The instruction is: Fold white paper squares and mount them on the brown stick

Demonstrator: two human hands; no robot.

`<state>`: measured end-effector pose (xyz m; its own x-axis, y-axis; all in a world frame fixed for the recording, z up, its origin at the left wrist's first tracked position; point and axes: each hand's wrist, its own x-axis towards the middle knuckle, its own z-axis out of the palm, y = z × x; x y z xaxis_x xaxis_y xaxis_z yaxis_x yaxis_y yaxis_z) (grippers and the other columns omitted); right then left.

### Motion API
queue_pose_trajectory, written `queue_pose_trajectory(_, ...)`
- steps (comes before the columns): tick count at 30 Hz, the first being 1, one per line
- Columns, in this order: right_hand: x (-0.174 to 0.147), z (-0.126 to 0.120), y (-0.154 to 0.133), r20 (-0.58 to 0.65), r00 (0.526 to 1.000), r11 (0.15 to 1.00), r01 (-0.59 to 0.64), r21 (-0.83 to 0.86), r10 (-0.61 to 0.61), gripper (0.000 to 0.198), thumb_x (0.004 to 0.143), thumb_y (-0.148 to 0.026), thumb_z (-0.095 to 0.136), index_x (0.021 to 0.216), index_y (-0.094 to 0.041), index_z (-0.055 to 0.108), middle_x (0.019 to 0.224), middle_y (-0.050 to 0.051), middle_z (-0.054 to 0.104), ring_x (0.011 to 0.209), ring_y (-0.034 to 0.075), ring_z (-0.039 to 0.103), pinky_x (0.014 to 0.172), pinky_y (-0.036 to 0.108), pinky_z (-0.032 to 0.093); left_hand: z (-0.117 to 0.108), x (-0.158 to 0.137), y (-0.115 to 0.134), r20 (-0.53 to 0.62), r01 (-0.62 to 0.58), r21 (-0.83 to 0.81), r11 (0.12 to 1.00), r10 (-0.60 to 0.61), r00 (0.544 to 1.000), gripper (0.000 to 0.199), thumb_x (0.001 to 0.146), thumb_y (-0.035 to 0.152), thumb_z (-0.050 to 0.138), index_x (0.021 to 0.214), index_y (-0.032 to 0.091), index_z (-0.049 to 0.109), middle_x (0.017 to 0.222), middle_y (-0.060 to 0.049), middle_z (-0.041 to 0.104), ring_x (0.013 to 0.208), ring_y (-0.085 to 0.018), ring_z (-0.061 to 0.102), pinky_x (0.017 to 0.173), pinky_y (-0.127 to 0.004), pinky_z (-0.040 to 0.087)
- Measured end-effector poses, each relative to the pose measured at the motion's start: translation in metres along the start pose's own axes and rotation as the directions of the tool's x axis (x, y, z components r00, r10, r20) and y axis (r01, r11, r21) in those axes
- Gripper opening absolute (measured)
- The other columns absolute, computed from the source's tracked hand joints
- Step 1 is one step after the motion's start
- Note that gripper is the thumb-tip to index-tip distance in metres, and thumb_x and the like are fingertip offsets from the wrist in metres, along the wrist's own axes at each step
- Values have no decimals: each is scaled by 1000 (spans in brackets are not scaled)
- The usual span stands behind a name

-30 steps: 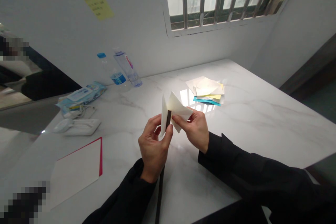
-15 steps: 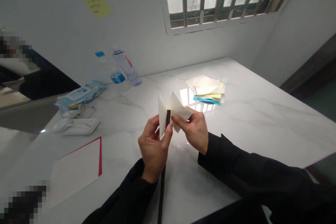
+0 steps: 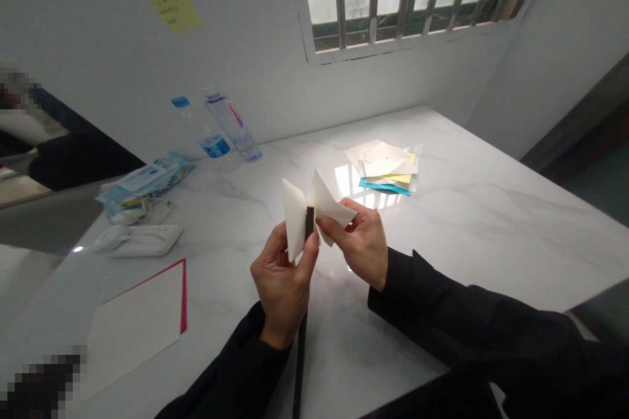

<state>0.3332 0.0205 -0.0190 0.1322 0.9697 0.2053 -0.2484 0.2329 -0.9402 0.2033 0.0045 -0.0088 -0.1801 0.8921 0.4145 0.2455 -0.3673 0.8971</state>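
Above the middle of the table, a folded piece of white paper [image 3: 295, 213] with pointed flaps stands spread between my two hands. My left hand [image 3: 282, 278] is closed on its left part, thumb in front and fingers behind. My right hand [image 3: 361, 236] pinches the right flap, its thumb pressed near the centre fold. A dark narrow strip [image 3: 309, 222] lies along the middle of the paper, beside my left thumb. Another length of dark strip [image 3: 299, 366] runs from below my left wrist toward the near edge; whether the two are one piece is hidden by my hand.
A stack of white, yellow and blue paper [image 3: 386, 167] lies farther back. On the left are a white sheet with a red edge [image 3: 142, 321], a white tray [image 3: 152, 240], a wipes pack [image 3: 147, 177] and two plastic bottles [image 3: 215, 144] [image 3: 236, 127]. A person [image 3: 63, 124] is at far left.
The paper's left flap has swung outward, so the paper is spread a little wider. My left hand has shifted slightly left with it. The whole view has moved a little.
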Motion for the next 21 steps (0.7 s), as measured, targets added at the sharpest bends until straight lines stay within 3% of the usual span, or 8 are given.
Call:
queue_pose_trajectory(5,-1,0,-3,-4,998,996,57,-62,-57,37,88,-53,81,75,-22,65,68,-2,65,64,15,57,65,32,52,-1,2,2,3,-2,27,1000,2,1000,26,86,27,81,110,16,81,96,-5,81,90,-24,78,84,-34,66)
queue_pose_trajectory(13,0,-3,-6,28,997,994,75,-79,-73,42,88,-59,80,76,-22,65,68,-2,64,62,14,53,59,30,45,-6,3,-1,3,0,59,998,0,1000,14,83,30,82,87,17,79,71,1,71,63,-15,63,60,-24,54)
queue_pose_trajectory(17,0,-3,-6,24,995,990,98,-103,-96,39,90,-57,79,76,-23,65,70,-1,66,64,15,56,61,31,47,-6,2,-4,-2,33,16,999,-33,999,20,82,32,85,93,17,79,75,-1,73,65,-16,65,60,-24,55)
queue_pose_trajectory(21,0,-3,-5,15,992,984,123,-129,-122,35,93,-51,77,77,-22,65,73,-1,67,67,15,58,64,31,49,-4,1,-9,6,76,-93,993,-76,997,30,82,35,87,103,16,78,87,-4,77,77,-20,73,70,-27,61)
